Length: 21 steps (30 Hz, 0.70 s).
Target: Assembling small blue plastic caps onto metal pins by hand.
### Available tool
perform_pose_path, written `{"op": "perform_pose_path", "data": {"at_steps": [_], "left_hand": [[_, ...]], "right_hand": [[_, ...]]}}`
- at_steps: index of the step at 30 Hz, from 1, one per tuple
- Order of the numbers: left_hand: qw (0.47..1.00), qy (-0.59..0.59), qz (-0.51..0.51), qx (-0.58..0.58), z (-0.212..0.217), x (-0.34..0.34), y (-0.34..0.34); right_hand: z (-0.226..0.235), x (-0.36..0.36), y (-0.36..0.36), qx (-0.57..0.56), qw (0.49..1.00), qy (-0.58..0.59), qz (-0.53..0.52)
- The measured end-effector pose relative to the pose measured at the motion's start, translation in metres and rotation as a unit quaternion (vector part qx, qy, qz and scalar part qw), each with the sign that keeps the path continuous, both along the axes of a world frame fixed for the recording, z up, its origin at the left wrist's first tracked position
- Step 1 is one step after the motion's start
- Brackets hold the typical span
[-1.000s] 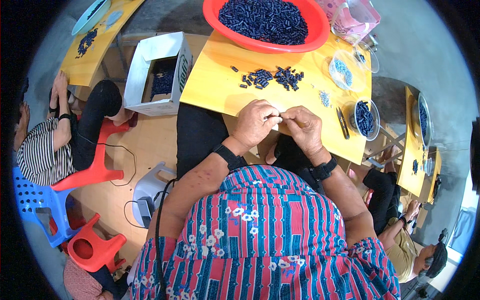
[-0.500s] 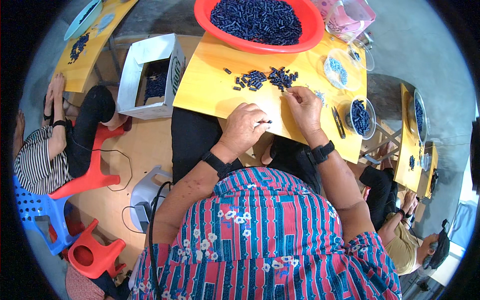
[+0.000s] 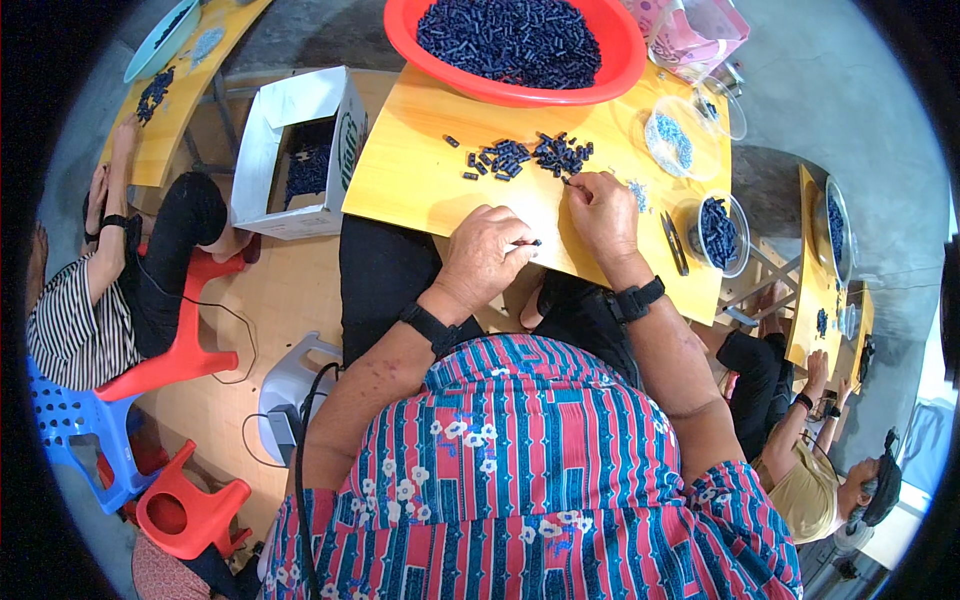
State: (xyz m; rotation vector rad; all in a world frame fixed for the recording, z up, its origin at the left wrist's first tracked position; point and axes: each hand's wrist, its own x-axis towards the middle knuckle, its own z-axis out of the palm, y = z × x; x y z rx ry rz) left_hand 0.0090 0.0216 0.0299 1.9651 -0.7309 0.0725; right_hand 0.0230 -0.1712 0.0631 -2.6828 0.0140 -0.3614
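My left hand (image 3: 488, 254) is closed near the front edge of the yellow table, thumb and forefinger pinching a small piece, pale with a dark end (image 3: 534, 244). My right hand (image 3: 603, 214) is beside the near side of a pile of short dark-blue cylindrical pieces (image 3: 562, 154), its fingertips pinched on one small dark piece (image 3: 567, 181). A second cluster of the same pieces (image 3: 504, 158) lies just left of that pile. To the right of my right hand are tiny pale-blue parts (image 3: 638, 194) and a pair of dark tweezers (image 3: 674, 243).
A red basin (image 3: 395, 45) heaped with dark pieces stands at the table's far edge. Clear tubs (image 3: 745, 255) are on the right, a pink bag (image 3: 715, 40) behind them. Left of the table stands a white carton (image 3: 262, 150). Other people sit at yellow tables on both sides.
My right fingertips have closed on a dark piece at the pile's edge. My left hand stays nearly still. The person at left has reached toward their pieces; the person at right has raised their hands.
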Motion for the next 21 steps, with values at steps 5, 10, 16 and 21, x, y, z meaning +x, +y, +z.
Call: {"op": "perform_pose_path", "data": {"at_steps": [5,10,16,21], "left_hand": [[1.0,0.01,0.012,-0.013,0.0,-0.001,0.0],[0.998,0.01,0.046,-0.036,-0.004,-0.001,-0.005],[0.985,0.112,0.082,-0.105,-0.005,-0.001,-0.009],[0.982,0.123,0.094,-0.104,-0.009,-0.001,-0.01]], "right_hand": [[0.005,-0.017,-0.005,-0.052,0.994,0.0,0.096],[-0.003,-0.027,-0.006,-0.064,0.993,0.059,0.078],[-0.007,-0.034,-0.006,0.099,0.983,0.062,0.142],[0.001,-0.03,-0.003,0.11,0.962,0.112,0.224]]}}
